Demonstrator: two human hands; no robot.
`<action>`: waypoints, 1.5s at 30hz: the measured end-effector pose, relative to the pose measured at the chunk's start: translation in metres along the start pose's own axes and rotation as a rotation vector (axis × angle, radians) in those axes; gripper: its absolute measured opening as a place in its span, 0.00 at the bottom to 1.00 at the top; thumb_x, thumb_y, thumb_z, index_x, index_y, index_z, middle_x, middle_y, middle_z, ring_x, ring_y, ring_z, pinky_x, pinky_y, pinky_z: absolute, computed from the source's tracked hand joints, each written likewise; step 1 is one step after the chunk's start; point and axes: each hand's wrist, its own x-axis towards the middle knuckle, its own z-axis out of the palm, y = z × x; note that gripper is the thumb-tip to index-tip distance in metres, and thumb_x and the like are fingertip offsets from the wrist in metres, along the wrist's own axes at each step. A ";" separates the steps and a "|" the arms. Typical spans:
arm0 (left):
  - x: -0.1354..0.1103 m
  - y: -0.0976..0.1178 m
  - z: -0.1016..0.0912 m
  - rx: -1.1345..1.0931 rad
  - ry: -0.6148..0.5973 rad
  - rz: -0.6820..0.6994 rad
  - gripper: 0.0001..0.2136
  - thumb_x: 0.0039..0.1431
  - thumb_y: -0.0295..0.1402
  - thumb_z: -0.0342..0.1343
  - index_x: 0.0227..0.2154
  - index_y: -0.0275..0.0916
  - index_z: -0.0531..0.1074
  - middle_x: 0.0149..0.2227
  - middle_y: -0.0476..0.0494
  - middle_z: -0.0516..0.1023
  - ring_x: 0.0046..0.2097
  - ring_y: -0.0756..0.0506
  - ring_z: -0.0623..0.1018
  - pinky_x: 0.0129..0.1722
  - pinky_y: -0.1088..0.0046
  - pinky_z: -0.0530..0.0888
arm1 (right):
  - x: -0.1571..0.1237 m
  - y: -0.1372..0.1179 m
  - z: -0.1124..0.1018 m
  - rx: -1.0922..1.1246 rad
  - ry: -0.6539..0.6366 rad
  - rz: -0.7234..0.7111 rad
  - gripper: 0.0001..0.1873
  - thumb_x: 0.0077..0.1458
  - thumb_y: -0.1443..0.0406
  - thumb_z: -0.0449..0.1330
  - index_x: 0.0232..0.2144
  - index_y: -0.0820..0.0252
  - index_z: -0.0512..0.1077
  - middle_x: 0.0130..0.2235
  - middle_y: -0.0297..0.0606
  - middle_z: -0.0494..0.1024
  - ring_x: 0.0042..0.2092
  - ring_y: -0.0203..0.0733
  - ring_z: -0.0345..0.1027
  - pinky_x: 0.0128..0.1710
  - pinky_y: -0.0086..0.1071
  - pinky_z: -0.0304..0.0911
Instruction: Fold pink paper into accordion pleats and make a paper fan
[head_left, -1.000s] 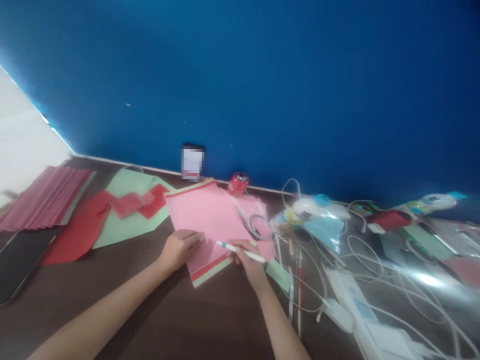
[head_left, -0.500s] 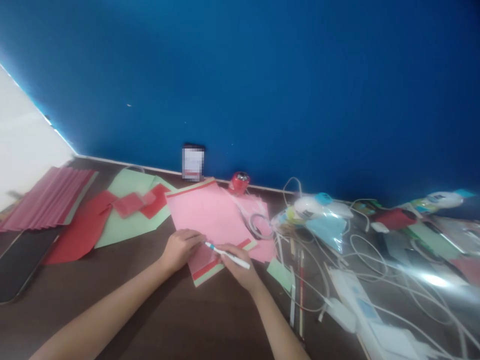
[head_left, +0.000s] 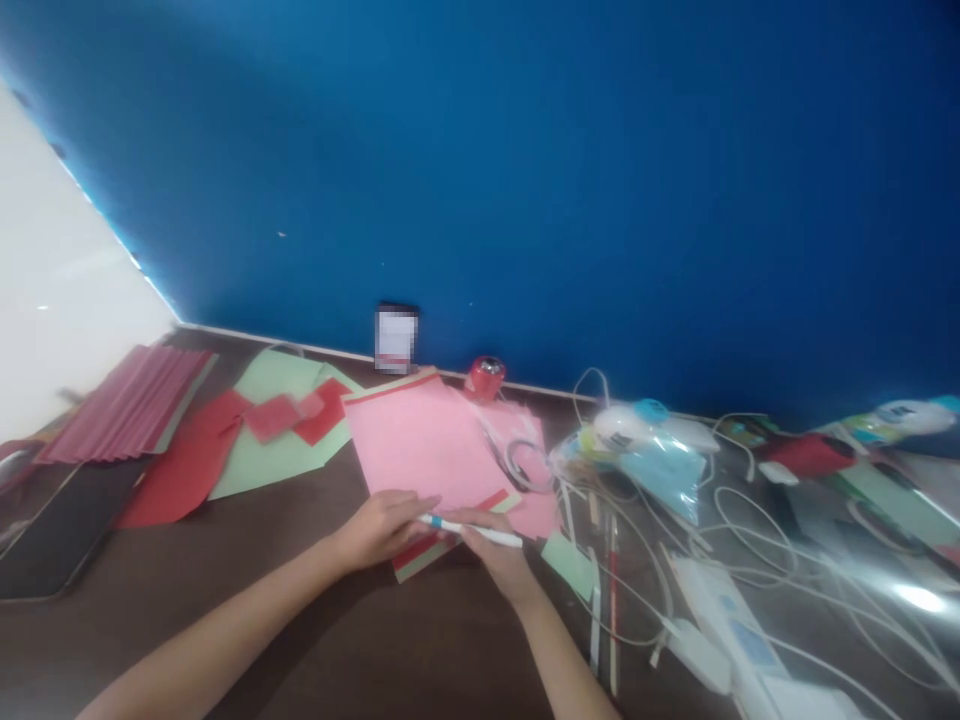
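Note:
A sheet of pink paper (head_left: 420, 445) with red and green strips along its edges lies at a slant before me. My left hand (head_left: 384, 528) is closed at its near edge, fingers together and thumb mostly hidden. My right hand (head_left: 501, 556) has a white pen (head_left: 491, 535) with a blue band between its fingers. The pen lies nearly level, its tip end beside my left fingertips. Part of the paper's near border is covered by both hands.
A pleated pink paper stack (head_left: 127, 405), a black phone-like slab (head_left: 71, 530), red paper (head_left: 184, 470) and green paper (head_left: 281, 460) lie left. Behind stands a red round object (head_left: 485, 378). Tangled white cables, a power strip (head_left: 724, 620) and a plastic-wrapped bottle (head_left: 622, 425) crowd the right.
The view has shifted so that most things sit slightly lower and further right. The pen has tilted flatter, and my two hands remain close together at the paper's near edge.

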 end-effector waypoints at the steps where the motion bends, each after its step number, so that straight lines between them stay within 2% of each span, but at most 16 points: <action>1: 0.000 0.005 0.002 -0.073 -0.015 -0.069 0.18 0.63 0.38 0.40 0.51 0.38 0.65 0.32 0.42 0.74 0.33 0.49 0.72 0.38 0.73 0.68 | -0.001 0.000 0.001 0.019 -0.006 0.007 0.15 0.55 0.58 0.55 0.36 0.60 0.76 0.29 0.38 0.78 0.30 0.40 0.70 0.32 0.33 0.66; 3: 0.001 0.013 0.005 -0.239 -0.001 -0.238 0.18 0.64 0.39 0.37 0.49 0.38 0.66 0.32 0.44 0.74 0.33 0.49 0.72 0.38 0.74 0.68 | -0.003 -0.001 0.005 0.027 -0.016 0.017 0.16 0.56 0.57 0.53 0.37 0.61 0.76 0.28 0.38 0.77 0.27 0.38 0.68 0.28 0.32 0.66; 6: 0.004 0.019 0.009 -0.402 0.091 -0.451 0.21 0.63 0.42 0.34 0.45 0.35 0.67 0.25 0.48 0.71 0.28 0.50 0.69 0.31 0.75 0.67 | -0.006 -0.004 0.013 -0.081 -0.024 -0.033 0.16 0.58 0.59 0.50 0.38 0.59 0.75 0.28 0.38 0.76 0.27 0.37 0.67 0.28 0.31 0.65; 10: 0.006 0.012 0.013 -0.451 0.140 -0.567 0.19 0.61 0.43 0.38 0.36 0.35 0.70 0.22 0.51 0.68 0.26 0.50 0.66 0.28 0.76 0.65 | -0.011 -0.010 0.024 -0.311 -0.048 -0.200 0.15 0.60 0.63 0.48 0.42 0.55 0.74 0.28 0.36 0.73 0.31 0.38 0.67 0.34 0.32 0.65; 14: 0.009 0.008 0.011 -0.495 0.080 -0.578 0.17 0.59 0.40 0.41 0.26 0.35 0.70 0.23 0.50 0.70 0.28 0.50 0.68 0.31 0.76 0.66 | -0.012 -0.010 0.032 -0.451 -0.082 -0.277 0.16 0.59 0.65 0.48 0.44 0.54 0.72 0.30 0.36 0.70 0.31 0.36 0.65 0.32 0.28 0.64; 20: 0.011 0.010 0.005 -0.479 0.034 -0.556 0.16 0.58 0.37 0.41 0.21 0.35 0.66 0.22 0.51 0.68 0.26 0.52 0.65 0.30 0.76 0.64 | -0.015 0.001 0.037 -0.655 -0.136 -0.406 0.19 0.58 0.71 0.46 0.49 0.55 0.67 0.34 0.39 0.69 0.33 0.35 0.63 0.33 0.27 0.64; 24: 0.007 0.008 0.006 -0.420 -0.044 -0.561 0.18 0.59 0.39 0.41 0.18 0.36 0.62 0.20 0.53 0.63 0.24 0.53 0.61 0.25 0.78 0.62 | -0.018 0.006 0.038 -0.830 -0.169 -0.530 0.19 0.59 0.70 0.46 0.52 0.56 0.63 0.33 0.39 0.71 0.32 0.37 0.63 0.32 0.29 0.65; 28: 0.003 0.003 0.006 -0.412 -0.083 -0.528 0.17 0.60 0.37 0.40 0.19 0.35 0.62 0.20 0.52 0.63 0.24 0.53 0.61 0.25 0.78 0.62 | -0.018 0.009 0.039 -0.811 -0.181 -0.555 0.19 0.59 0.69 0.46 0.52 0.54 0.62 0.35 0.40 0.72 0.34 0.39 0.65 0.34 0.31 0.66; 32: 0.001 0.003 0.007 -0.433 -0.058 -0.509 0.18 0.61 0.40 0.39 0.20 0.36 0.63 0.20 0.52 0.64 0.24 0.53 0.63 0.25 0.78 0.63 | -0.017 0.011 0.042 -0.733 -0.128 -0.552 0.21 0.57 0.72 0.47 0.52 0.54 0.63 0.38 0.42 0.72 0.38 0.40 0.66 0.38 0.33 0.66; 36: -0.001 0.004 0.009 -0.420 -0.022 -0.462 0.19 0.62 0.41 0.38 0.21 0.36 0.64 0.21 0.51 0.65 0.25 0.53 0.64 0.27 0.78 0.64 | -0.016 0.011 0.046 -0.609 -0.074 -0.540 0.21 0.57 0.73 0.47 0.51 0.55 0.65 0.39 0.42 0.71 0.39 0.39 0.66 0.38 0.31 0.66; 45: -0.002 0.002 0.014 -0.429 0.044 -0.451 0.20 0.62 0.44 0.37 0.22 0.37 0.62 0.20 0.52 0.63 0.24 0.53 0.62 0.25 0.77 0.63 | -0.017 0.007 0.049 -0.415 -0.026 -0.394 0.16 0.57 0.70 0.48 0.44 0.54 0.71 0.37 0.40 0.72 0.38 0.37 0.67 0.38 0.30 0.66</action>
